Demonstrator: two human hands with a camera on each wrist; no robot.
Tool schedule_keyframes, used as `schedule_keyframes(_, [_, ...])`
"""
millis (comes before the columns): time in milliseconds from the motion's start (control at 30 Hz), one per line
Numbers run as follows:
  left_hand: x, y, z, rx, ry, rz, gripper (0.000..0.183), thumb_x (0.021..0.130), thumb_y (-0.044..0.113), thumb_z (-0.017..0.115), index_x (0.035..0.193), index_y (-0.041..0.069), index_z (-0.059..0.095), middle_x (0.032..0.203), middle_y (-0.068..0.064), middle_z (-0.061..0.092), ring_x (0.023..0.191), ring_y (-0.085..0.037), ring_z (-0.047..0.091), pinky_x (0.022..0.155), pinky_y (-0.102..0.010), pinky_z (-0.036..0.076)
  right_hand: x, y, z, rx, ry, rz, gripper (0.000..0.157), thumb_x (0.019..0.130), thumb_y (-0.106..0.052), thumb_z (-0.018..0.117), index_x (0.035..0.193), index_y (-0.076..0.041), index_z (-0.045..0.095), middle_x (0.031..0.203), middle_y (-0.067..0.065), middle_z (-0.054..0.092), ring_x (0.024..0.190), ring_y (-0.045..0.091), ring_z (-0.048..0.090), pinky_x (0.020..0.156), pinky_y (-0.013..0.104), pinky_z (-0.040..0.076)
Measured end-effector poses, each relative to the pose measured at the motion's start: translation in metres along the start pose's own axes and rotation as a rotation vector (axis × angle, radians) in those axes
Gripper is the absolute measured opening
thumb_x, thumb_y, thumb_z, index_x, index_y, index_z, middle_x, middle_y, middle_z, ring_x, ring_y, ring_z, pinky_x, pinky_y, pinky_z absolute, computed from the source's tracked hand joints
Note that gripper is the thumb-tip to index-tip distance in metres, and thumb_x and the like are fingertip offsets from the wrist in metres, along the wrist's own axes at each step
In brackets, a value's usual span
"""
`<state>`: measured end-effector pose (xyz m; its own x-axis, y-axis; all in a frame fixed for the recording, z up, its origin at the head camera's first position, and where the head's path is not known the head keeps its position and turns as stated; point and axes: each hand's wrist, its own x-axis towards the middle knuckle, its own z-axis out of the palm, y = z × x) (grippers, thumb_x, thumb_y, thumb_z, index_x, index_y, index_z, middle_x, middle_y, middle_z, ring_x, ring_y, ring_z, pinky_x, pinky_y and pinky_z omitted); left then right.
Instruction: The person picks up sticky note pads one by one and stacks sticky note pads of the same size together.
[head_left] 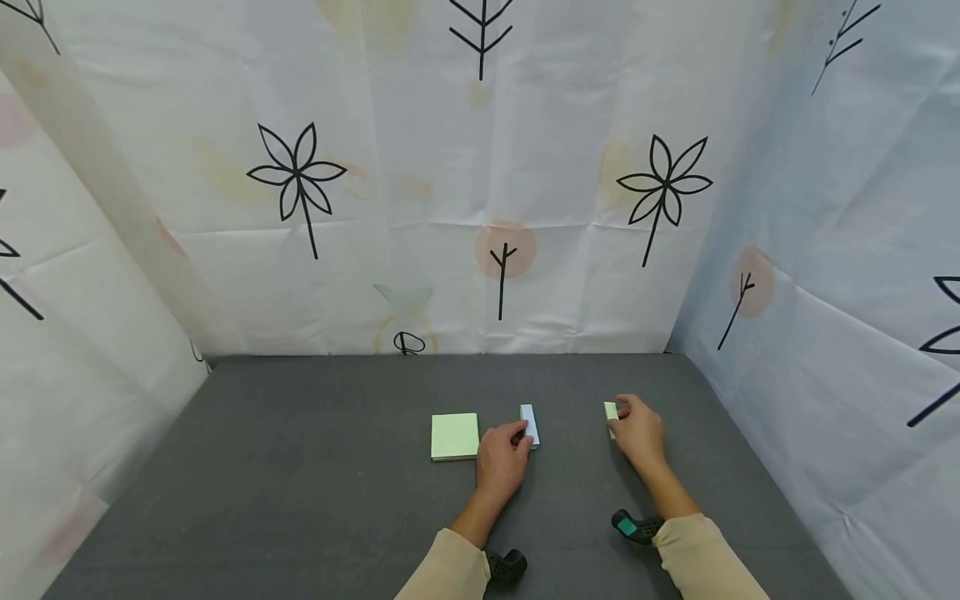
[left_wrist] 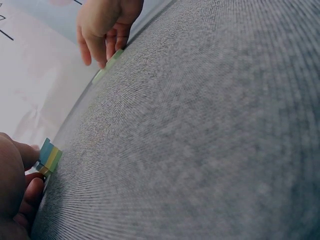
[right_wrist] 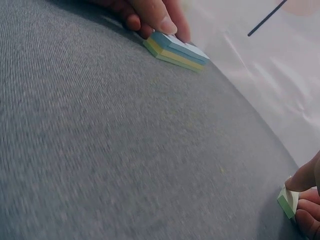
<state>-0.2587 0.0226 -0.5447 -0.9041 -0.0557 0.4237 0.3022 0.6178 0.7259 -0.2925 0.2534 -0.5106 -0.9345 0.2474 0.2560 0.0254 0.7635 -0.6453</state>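
Note:
My left hand [head_left: 500, 461] pinches the near end of a narrow sticky note stack [head_left: 530, 423]. In the right wrist view its layers show blue on top, yellow in the middle and green below, with the thumb over the blue face. Farther right, my right hand [head_left: 640, 432] grips a narrow pale green sticky note pad [head_left: 611, 412] by its side, fingers curled round it. The right wrist view shows this green pad [right_wrist: 288, 203] between thumb and fingers, close over the table. A square pale green sticky note pad [head_left: 454, 437] lies just left of my left hand.
Dark grey cloth covers the table [head_left: 300, 483]. White patterned fabric [head_left: 420, 183] hangs along the back and both sides. Each wrist carries a black strap piece, the right one [head_left: 636, 527] with a green patch.

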Motion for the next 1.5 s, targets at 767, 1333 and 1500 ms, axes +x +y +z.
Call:
schedule_keyframes(767, [0.000,0.000,0.000,-0.002,-0.006,-0.011,0.024,0.085,0.014,0.075,0.109,0.010,0.076,0.078,0.005,0.065,0.070,-0.010,0.052,0.061,-0.028,0.043,-0.001,-0.032,0.034,0.060,-0.021,-0.071,0.037,0.078,0.004,0.072,0.114,0.004,0.065,0.092,0.017,0.067,0.081,0.032,0.063,0.071,0.046,0.050])
schedule_keyframes(1333, [0.001,0.000,0.000,0.006,0.003,0.000,0.025,0.084,0.013,0.076,0.108,0.009,0.076,0.079,0.003,0.066,0.071,-0.012,0.053,0.062,-0.029,0.044,0.001,-0.021,0.027,0.012,-0.137,-0.263,0.017,0.080,0.000,0.076,0.096,0.003,0.070,0.086,0.011,0.063,0.080,0.028,0.061,0.072,0.044,0.050])
schedule_keyframes(1500, [0.001,0.001,0.000,0.003,0.012,0.001,0.024,0.083,0.013,0.076,0.107,0.009,0.076,0.077,0.004,0.066,0.070,-0.012,0.053,0.062,-0.029,0.043,0.001,-0.015,0.023,-0.023,-0.149,-0.376,0.016,0.079,-0.004,0.078,0.093,0.000,0.072,0.095,0.013,0.066,0.088,0.032,0.062,0.079,0.048,0.049])
